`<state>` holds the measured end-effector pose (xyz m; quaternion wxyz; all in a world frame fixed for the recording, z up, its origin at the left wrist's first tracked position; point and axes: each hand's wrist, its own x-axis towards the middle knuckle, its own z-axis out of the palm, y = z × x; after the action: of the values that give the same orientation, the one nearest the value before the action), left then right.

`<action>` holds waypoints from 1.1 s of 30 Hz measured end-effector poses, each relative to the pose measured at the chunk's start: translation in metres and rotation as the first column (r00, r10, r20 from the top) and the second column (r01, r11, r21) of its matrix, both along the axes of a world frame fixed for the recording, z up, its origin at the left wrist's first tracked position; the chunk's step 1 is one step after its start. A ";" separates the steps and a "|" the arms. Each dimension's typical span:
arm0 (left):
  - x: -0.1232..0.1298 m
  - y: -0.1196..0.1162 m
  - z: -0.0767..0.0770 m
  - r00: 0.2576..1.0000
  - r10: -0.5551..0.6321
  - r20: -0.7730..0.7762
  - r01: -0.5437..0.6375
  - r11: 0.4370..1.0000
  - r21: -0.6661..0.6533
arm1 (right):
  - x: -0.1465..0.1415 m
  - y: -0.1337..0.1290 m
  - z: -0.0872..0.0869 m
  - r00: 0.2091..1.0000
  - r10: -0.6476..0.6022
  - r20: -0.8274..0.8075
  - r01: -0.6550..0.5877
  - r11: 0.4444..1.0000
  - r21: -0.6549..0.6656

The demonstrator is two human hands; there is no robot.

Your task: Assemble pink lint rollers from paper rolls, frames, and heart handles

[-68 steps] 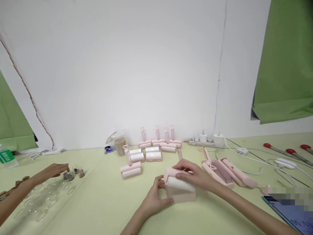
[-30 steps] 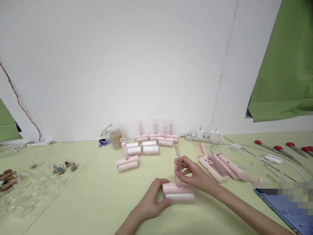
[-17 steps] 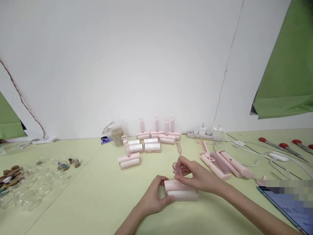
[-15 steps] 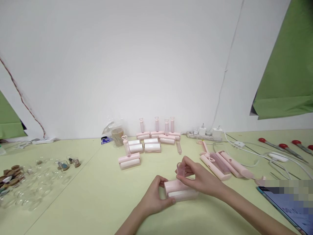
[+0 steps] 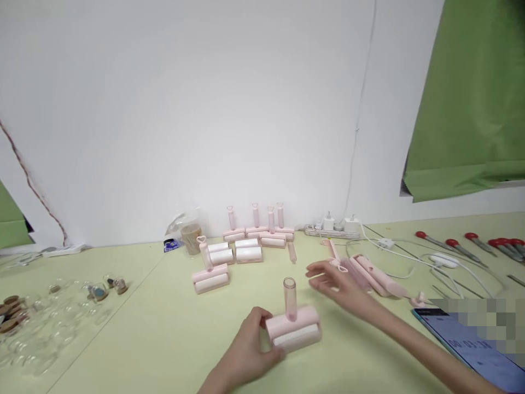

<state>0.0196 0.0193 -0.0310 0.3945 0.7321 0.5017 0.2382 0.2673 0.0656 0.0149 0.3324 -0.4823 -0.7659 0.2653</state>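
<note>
My left hand (image 5: 252, 350) grips the left end of a pink lint roller (image 5: 293, 323) on the table, thumb in front and fingers behind. Its white roll faces me, and a clear pink tube handle (image 5: 290, 298) stands upright on it, open at the top. To the right, my right hand (image 5: 334, 282) is held apart from the roller, fingers stretched out and holding nothing. It is nearest to the loose pink parts (image 5: 373, 275), partly covering them. A small heart-shaped pink end piece (image 5: 339, 265) shows just above the hand.
Several lint rollers (image 5: 211, 278) with heart-topped handles, white rolls (image 5: 249, 253) and a loose tube (image 5: 292, 253) stand behind. Left lie small glass domes (image 5: 53, 328); right are a power strip (image 5: 332, 231), cables, red-handled tools (image 5: 459, 249) and a phone (image 5: 463, 345).
My right hand has let go of the tube handle and moved right toward the loose pink parts, its fingers opening. My left hand still holds the lint roller. The view has shifted slightly right.
</note>
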 end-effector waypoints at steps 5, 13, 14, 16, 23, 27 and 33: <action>-0.014 0.017 0.019 1.000 -0.010 0.029 0.011 0.999 -0.045 | 0.072 0.034 0.012 0.923 -0.266 0.280 0.235 0.962 0.140; 0.053 0.050 0.049 0.790 -0.169 0.589 0.146 0.985 0.088 | 0.082 0.079 -0.008 0.782 -0.265 0.564 0.145 0.957 0.250; 0.061 0.050 0.046 0.773 -0.147 0.617 0.166 0.986 0.027 | 0.080 0.081 -0.011 0.770 -0.255 0.585 0.123 0.959 0.256; 0.073 0.049 0.038 0.757 -0.065 0.651 0.166 0.982 -0.095 | 0.076 0.083 -0.015 0.754 -0.235 0.613 0.086 0.961 0.262; 0.083 0.047 0.029 0.697 0.062 0.714 0.078 0.984 -0.161 | 0.079 0.080 -0.012 0.809 -0.144 0.569 0.015 0.974 0.225; 0.083 0.045 0.032 0.684 0.062 0.727 0.080 0.984 -0.158 | 0.066 0.067 0.007 0.884 -0.218 0.414 0.109 0.956 0.271; 0.083 0.048 0.028 0.681 0.024 0.732 0.125 0.981 -0.148 | -0.009 0.006 0.045 0.993 -0.029 0.115 0.001 0.973 0.231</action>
<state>0.1026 0.0670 -0.0026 0.6345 0.5498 0.3021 0.4515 0.2582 0.0719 0.0597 0.3423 -0.4609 -0.8062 0.1429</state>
